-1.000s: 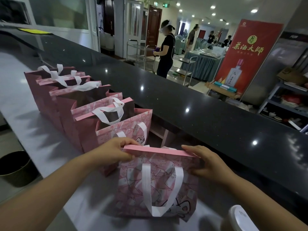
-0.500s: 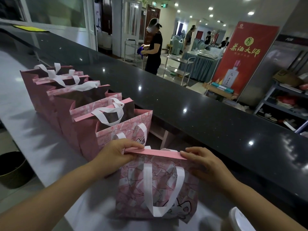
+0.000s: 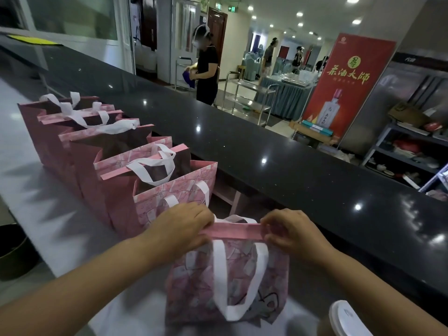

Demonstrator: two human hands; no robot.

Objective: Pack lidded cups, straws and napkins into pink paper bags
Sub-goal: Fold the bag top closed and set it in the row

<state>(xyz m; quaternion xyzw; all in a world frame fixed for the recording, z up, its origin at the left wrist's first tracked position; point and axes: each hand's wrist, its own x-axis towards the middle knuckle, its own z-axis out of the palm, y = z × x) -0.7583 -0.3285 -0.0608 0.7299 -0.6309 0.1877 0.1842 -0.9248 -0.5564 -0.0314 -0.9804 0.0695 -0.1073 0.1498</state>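
Note:
A pink patterned paper bag (image 3: 194, 287) with white ribbon handles stands on the white counter right in front of me. Its top rim is pressed flat together. My left hand (image 3: 184, 226) pinches the rim's left end and my right hand (image 3: 288, 231) pinches its right end. What is inside the bag is hidden. A white-lidded cup (image 3: 346, 318) stands at the bottom right, just beside the bag. No straws or napkins show.
Several more pink bags (image 3: 116, 166) stand open in a row running back left along the white counter (image 3: 29, 190). A raised black counter (image 3: 291, 166) runs along the right. A dark bin (image 3: 12, 251) sits on the floor at left. People stand beyond the counter.
Both hands slid inward along the bag's rim, closer together, and the rim now looks squeezed shut. The view has shifted slightly.

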